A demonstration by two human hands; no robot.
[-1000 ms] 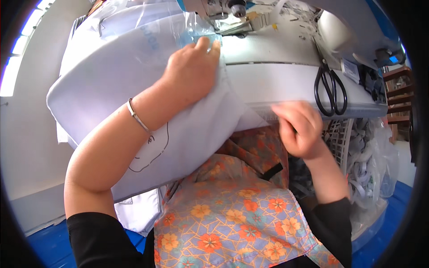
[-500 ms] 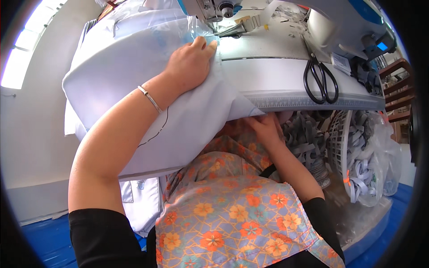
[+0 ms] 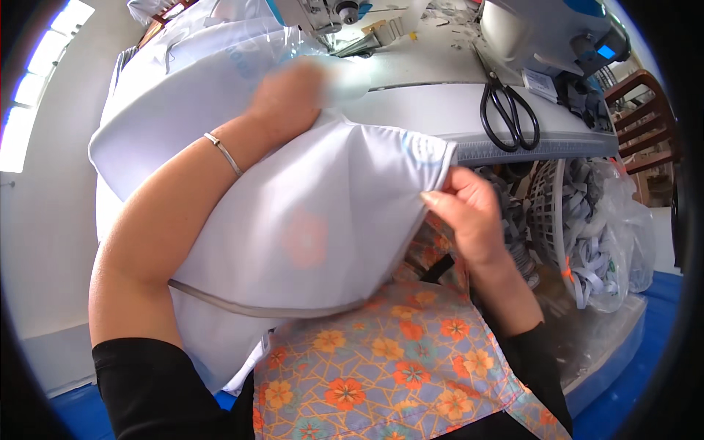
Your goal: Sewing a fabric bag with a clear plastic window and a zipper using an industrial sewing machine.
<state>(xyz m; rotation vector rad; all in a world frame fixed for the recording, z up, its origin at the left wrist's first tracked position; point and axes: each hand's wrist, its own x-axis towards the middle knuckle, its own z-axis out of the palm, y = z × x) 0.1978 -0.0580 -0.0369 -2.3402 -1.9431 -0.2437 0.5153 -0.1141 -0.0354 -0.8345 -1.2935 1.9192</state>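
Clearly, your cloth [image 3: 352,227] looks light and soft — nothing stiffens it, so it likely sags wherever you leave it unsupported, and its smooth face may slide on the table [image 3: 425,110]. It seems hardly fragile, though it probably creases easily. It spreads from the far left, over the table's near edge and down onto your apron [image 3: 389,359]. The hemmed right corner seems the best place to take hold, being firmer; the loose middle would only bunch. Your right hand [image 3: 473,216] pinches the cloth by that corner, between thumb and fingers. Your left hand [image 3: 288,94] lies on the far part, near the machine [image 3: 312,15]; its fingers are blurred, so you cannot tell whether they grip or merely press. Compared with half a second ago, your right hand is higher — it has lifted the corner from below the edge, now covering part of the ruler [image 3: 572,144], and the line drawing no longer shows.
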